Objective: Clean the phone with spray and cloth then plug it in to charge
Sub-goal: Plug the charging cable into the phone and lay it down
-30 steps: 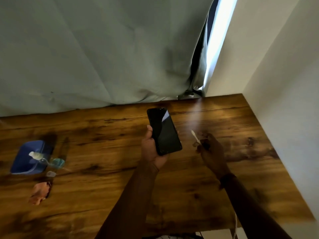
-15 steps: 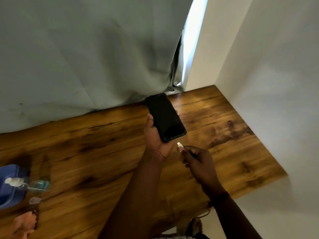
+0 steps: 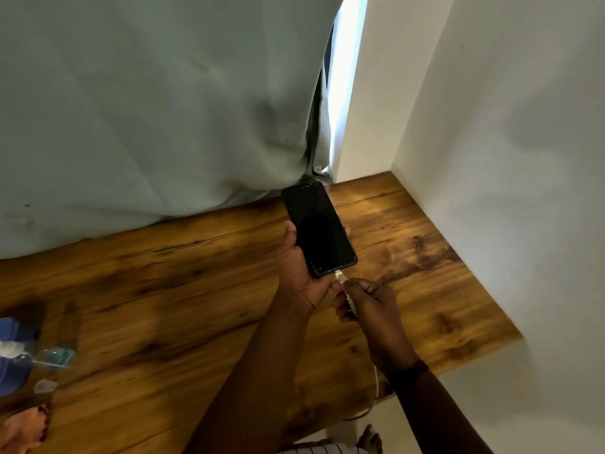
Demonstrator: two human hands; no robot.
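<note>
My left hand holds a black phone above the wooden table, screen up and dark. My right hand pinches a white charging cable by its plug, and the plug tip sits at the middle of the phone's bottom edge. The cable runs down past my right wrist and off the table's front edge. A small clear spray bottle with a teal part lies on its side at the far left, next to a blue cloth.
A grey-green curtain hangs behind the table and rests on its back edge. White walls close in the table's right side. A pinkish object lies at the bottom left. The floor and a bare foot show below the front edge.
My right hand brought the cable plug from beside the phone up to its bottom edge. The view swung right and down, so the bottle and cloth slid to the left edge.
</note>
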